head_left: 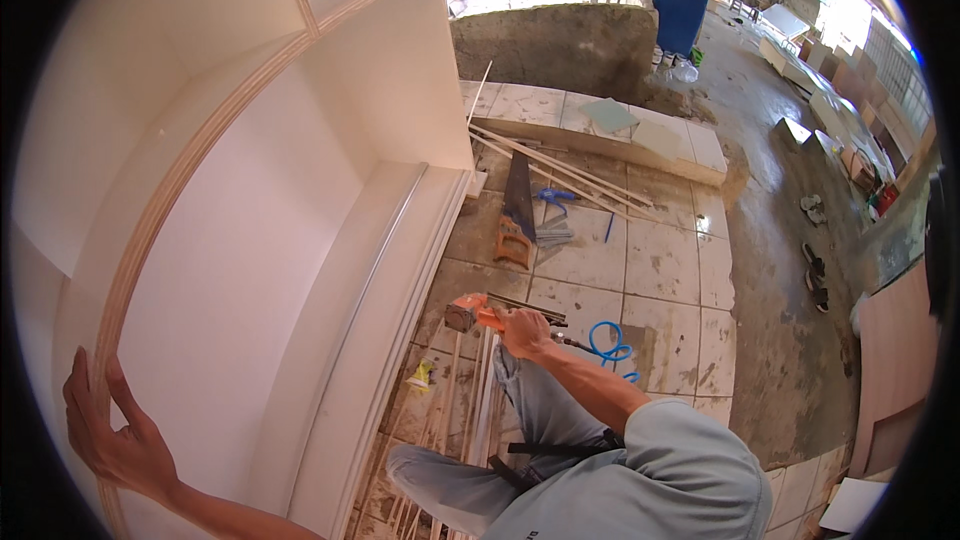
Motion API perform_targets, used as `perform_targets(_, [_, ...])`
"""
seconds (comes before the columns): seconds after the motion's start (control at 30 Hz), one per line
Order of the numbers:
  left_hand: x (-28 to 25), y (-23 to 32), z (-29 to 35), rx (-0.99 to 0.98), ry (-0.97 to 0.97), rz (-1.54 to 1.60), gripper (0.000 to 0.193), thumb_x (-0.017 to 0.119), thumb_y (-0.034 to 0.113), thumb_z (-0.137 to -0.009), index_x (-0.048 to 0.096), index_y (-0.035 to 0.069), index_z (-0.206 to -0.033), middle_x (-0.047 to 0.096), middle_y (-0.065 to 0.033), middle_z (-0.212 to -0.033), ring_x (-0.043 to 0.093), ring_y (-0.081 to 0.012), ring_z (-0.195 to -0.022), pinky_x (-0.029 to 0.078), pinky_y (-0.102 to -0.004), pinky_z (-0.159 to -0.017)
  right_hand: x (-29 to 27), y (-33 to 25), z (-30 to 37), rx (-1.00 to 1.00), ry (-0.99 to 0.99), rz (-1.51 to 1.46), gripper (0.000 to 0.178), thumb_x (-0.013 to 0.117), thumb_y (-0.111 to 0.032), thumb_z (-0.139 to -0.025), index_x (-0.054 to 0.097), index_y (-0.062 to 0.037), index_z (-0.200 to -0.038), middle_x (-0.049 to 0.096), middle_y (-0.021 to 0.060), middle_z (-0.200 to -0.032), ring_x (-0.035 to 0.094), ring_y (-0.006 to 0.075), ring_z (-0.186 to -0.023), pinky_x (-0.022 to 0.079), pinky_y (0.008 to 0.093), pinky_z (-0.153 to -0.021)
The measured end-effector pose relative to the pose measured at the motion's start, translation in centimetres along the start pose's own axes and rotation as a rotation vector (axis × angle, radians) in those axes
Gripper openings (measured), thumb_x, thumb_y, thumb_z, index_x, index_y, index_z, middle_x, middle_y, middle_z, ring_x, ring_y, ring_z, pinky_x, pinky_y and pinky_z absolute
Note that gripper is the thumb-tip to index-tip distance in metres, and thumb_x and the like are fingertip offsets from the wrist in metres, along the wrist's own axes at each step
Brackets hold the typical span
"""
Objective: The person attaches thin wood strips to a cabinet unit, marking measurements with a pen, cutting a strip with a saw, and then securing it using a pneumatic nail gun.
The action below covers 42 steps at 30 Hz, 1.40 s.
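My left hand [118,435] grips the wood-coloured front edge [165,198] of a big white cabinet [390,90], thumb on one side and fingers on the other. In my right hand [525,332] is an orange nail gun [468,310], its dark head pointing toward the cabinet. A blue coiled air hose [608,340] lies behind the tool. Close to the cabinet's base, thin wooden strips [447,410] run along the tiled floor, partly hidden by my bent leg. A metal-coloured rail [385,240] lies along the cabinet's lower panel.
A handsaw [517,210] with a wooden handle rests on the tiles beside a blue air blow gun [553,198] and small grey strips [553,232]. Long wooden strips [560,165] lie beyond. A tiled ledge [680,152] and low wall [560,45] bound the far side; sandals [815,275] sit at right.
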State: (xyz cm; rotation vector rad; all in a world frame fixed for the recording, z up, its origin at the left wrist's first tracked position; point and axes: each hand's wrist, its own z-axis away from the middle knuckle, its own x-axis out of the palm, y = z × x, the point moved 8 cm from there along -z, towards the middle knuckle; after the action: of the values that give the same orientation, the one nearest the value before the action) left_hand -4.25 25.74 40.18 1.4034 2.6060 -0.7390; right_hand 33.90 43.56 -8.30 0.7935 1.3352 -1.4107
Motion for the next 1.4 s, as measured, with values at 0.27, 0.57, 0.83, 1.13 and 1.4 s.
perform_targets(0.27, [-0.2, 0.1, -0.1, 0.023, 0.000, -0.047, 0.033, 0.058, 0.043, -0.095, 0.066, 0.023, -0.119, 0.069, 0.0003, -0.108, 0.067, -0.0221, -0.097, 0.053, -0.0394, -0.087, 1.0, 0.6, -0.3, -0.062, 0.117, -0.013, 0.042, 0.066, -0.019, -0.082, 0.056, -0.0122, -0.122, 0.069, 0.0141, -0.080, 0.068, 0.0333, -0.077, 0.053, 0.0453, -0.069])
perform_targets(0.57, [-0.2, 0.1, 0.0, 0.041, 0.026, -0.066, 0.034, 0.057, 0.044, -0.095, 0.066, 0.021, -0.118, 0.069, 0.0000, -0.107, 0.067, -0.0225, -0.096, 0.052, -0.0397, -0.087, 1.6, 0.5, -0.5, -0.061, 0.058, 0.018, 0.042, 0.065, -0.020, -0.083, 0.056, -0.0110, -0.123, 0.069, 0.0135, -0.082, 0.068, 0.0325, -0.077, 0.053, 0.0449, -0.068])
perform_targets(0.83, [-0.7, 0.7, -0.4, -0.009, 0.019, -0.021, 0.033, 0.059, 0.042, -0.094, 0.066, 0.018, -0.116, 0.069, -0.0006, -0.105, 0.066, -0.0221, -0.096, 0.050, -0.0398, -0.089, 0.6, -0.1, -0.2, -0.059, 0.035, 0.011, 0.041, 0.061, -0.018, -0.085, 0.056, -0.0104, -0.125, 0.069, 0.0145, -0.082, 0.069, 0.0326, -0.080, 0.053, 0.0449, -0.069])
perform_targets(1.13, [-1.2, 1.0, -0.7, -0.038, 0.017, 0.007, 0.031, 0.059, 0.038, -0.095, 0.067, 0.017, -0.117, 0.068, -0.0023, -0.107, 0.065, -0.0229, -0.098, 0.050, -0.0393, -0.089, 1.6, 0.4, -0.7, -0.049, 0.062, 0.035, 0.039, 0.064, -0.022, -0.085, 0.056, -0.0135, -0.122, 0.069, 0.0116, -0.080, 0.068, 0.0327, -0.077, 0.053, 0.0458, -0.068])
perform_targets(1.4, [-0.8, 0.9, -0.2, 0.012, 0.027, -0.032, 0.032, 0.060, 0.037, -0.094, 0.066, 0.015, -0.117, 0.068, -0.0023, -0.107, 0.065, -0.0233, -0.097, 0.049, -0.0390, -0.087, 1.6, 0.2, -0.7, -0.033, 0.005, 0.035, 0.046, 0.062, -0.017, -0.084, 0.056, -0.0134, -0.130, 0.069, 0.0132, -0.086, 0.069, 0.0327, -0.084, 0.054, 0.0440, -0.073])
